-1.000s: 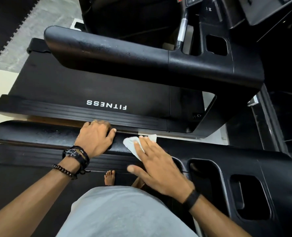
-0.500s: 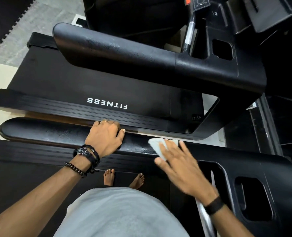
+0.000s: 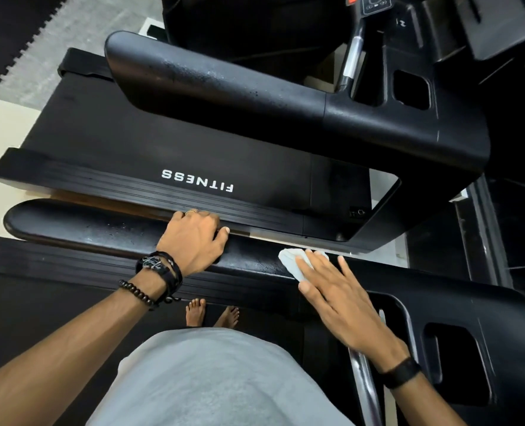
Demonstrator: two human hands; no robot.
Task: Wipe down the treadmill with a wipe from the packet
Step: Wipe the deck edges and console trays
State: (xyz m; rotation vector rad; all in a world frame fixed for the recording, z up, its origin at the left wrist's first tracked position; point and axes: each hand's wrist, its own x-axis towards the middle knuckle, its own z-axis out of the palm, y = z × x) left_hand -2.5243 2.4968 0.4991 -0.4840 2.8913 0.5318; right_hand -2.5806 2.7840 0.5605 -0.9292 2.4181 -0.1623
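I stand on a black treadmill and look down at its near handrail [image 3: 79, 224], a long black padded bar with wet streaks. My left hand [image 3: 193, 238] grips this rail at its middle, fingers curled over the far side. A white wipe [image 3: 290, 261] lies on the rail where it meets the console arm [image 3: 470, 305]. My right hand [image 3: 335, 290] presses the wipe flat with straight, spread fingers; most of the wipe is under the fingers. The packet is not in view.
A second black treadmill stands just beyond, with its own handrail [image 3: 224, 87] and a belt deck marked FITNESS [image 3: 198, 181]. Cup-holder recesses [image 3: 455, 355] open in the near console arm. My bare feet [image 3: 212, 315] rest on the belt. Grey floor and black foam mats lie at the top left.
My right hand has slid the wipe to the right along the rail, from beside my left hand toward the console arm. My left hand has kept its grip.
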